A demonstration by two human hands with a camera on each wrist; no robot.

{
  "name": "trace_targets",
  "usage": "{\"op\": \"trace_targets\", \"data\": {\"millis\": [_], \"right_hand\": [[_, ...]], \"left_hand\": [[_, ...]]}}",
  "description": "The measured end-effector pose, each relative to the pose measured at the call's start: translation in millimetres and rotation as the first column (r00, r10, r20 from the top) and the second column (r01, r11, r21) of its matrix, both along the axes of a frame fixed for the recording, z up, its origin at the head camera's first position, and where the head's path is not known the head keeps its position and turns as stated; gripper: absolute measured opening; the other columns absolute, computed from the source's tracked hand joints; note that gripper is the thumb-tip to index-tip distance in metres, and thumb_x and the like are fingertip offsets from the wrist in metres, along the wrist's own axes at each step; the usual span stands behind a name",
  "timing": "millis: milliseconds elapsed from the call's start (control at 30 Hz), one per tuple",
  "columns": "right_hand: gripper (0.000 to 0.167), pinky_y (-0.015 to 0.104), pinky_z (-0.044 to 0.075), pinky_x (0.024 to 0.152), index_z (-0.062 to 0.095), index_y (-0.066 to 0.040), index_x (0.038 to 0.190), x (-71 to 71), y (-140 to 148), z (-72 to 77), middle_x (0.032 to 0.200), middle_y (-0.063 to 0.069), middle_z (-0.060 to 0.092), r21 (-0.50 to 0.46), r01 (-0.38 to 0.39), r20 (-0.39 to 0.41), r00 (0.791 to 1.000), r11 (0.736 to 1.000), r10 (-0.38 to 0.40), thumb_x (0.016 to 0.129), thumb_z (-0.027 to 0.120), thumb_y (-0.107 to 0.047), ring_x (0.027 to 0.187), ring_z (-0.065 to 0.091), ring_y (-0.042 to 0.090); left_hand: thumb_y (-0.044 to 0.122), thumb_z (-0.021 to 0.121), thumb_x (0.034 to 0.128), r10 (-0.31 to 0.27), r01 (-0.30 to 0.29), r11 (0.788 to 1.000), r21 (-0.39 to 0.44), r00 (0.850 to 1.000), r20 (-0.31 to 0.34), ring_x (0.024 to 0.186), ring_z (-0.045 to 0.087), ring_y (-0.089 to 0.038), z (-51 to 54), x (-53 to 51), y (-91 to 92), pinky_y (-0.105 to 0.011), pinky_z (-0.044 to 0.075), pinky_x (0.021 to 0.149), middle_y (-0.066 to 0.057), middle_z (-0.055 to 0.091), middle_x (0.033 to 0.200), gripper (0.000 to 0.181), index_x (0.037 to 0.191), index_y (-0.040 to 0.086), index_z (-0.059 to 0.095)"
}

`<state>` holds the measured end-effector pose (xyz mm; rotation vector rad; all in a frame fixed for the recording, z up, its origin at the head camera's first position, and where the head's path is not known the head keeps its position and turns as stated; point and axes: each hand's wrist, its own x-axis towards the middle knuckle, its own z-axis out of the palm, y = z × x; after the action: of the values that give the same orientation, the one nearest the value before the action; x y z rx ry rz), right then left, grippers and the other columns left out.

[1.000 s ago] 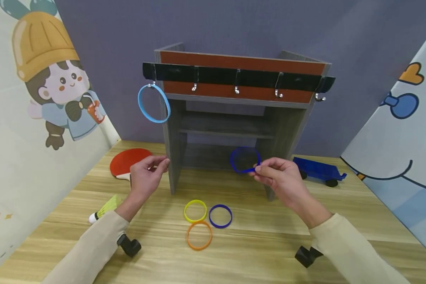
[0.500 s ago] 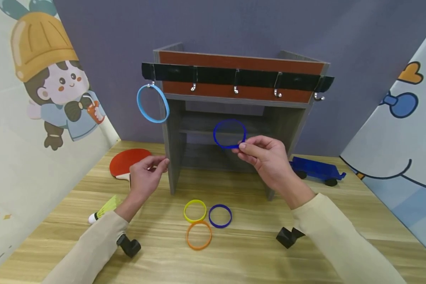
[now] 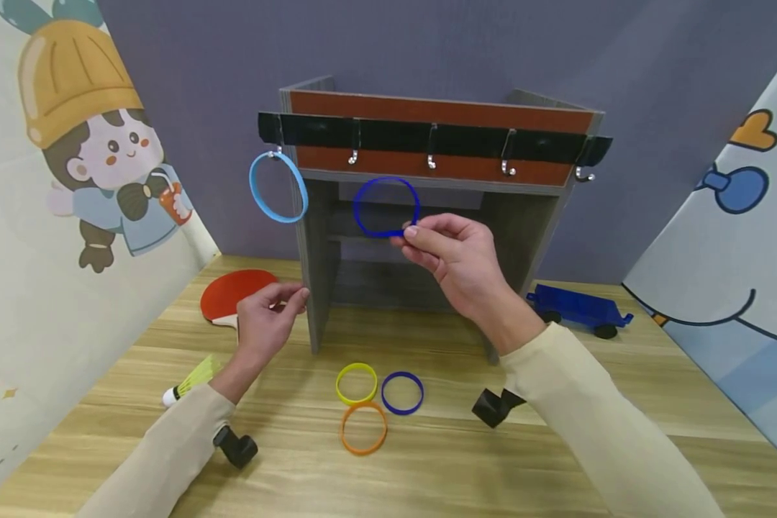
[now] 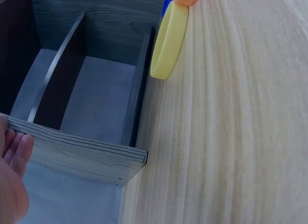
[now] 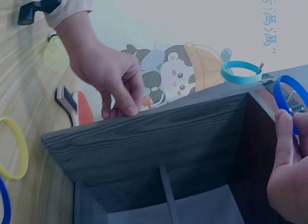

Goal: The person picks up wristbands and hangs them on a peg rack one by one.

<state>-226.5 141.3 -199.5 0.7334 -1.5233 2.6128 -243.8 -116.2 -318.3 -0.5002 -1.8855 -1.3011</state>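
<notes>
The right hand (image 3: 453,262) pinched a blue wristband (image 3: 380,234) by its lower right edge, thumb against fingertips. The band stood in front of the grey shelf unit (image 3: 314,273), below the black hook rail (image 3: 395,135); in the head view its top lay lower than the second hook (image 3: 353,157) and third hook (image 3: 431,162) from the left, apart from both. The left hand (image 3: 265,320) had its fingers curled at the unit's left side panel, thumb at the front edge; how firmly it held could not be told.

The likeliest trouble was a slip: the thin band was gripped at one spot only, so a knock against a hook tip could twist it or flick it loose. The hooks' small ball ends might also catch the rim rather than pass through the loop. A hard bump on the rail could nudge the unit if the left hand's hold was slack, and could shake the light-blue wristband (image 3: 285,219) off the leftmost hook.
</notes>
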Motion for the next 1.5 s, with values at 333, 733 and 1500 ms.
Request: {"op": "trace_targets", "data": {"millis": [333,733,1500], "right_hand": [[0.004,0.033,0.054,0.074,0.069,0.004,0.084,-2.0,-17.6,14.9,0.085,0.019,0.068,-0.001,0.009,0.003,1.000,1.000,-0.009,0.084,0.066,0.007,0.080,0.069,0.029],[0.005,0.033,0.054,0.075,0.068,0.002,0.084,-8.2,-24.2,18.6,0.087,0.020,0.068,0.002,0.057,0.025,0.998,0.998,-0.057,0.085,0.066,0.006,0.082,0.069,0.029],[0.018,0.036,0.053,0.079,0.066,0.004,0.097,-11.7,-26.2,10.5,0.094,0.020,0.067,0.250,0.151,0.069,0.982,0.956,-0.173,0.083,0.071,-0.008,0.086,0.068,0.029]], "left_hand": [[-0.009,0.072,0.0783,0.002,-0.002,1.000,-0.003,1.000,-0.001,0.058,0.064,-0.028,0.3,0.1,1.1,-0.015,0.050,0.058,-0.017,0.067,0.071,0.008,0.086,-0.009,0.070],[-0.009,0.072,0.0784,-0.001,0.001,1.000,0.001,1.000,0.000,0.058,0.064,-0.029,-0.1,-0.9,0.7,-0.013,0.050,0.058,-0.018,0.067,0.071,0.008,0.086,-0.010,0.070],[-0.010,0.072,0.0778,-0.004,0.004,1.000,-0.001,1.000,-0.021,0.057,0.063,-0.028,1.0,1.2,-1.2,-0.012,0.048,0.057,-0.017,0.066,0.069,0.007,0.085,-0.010,0.069]]}}
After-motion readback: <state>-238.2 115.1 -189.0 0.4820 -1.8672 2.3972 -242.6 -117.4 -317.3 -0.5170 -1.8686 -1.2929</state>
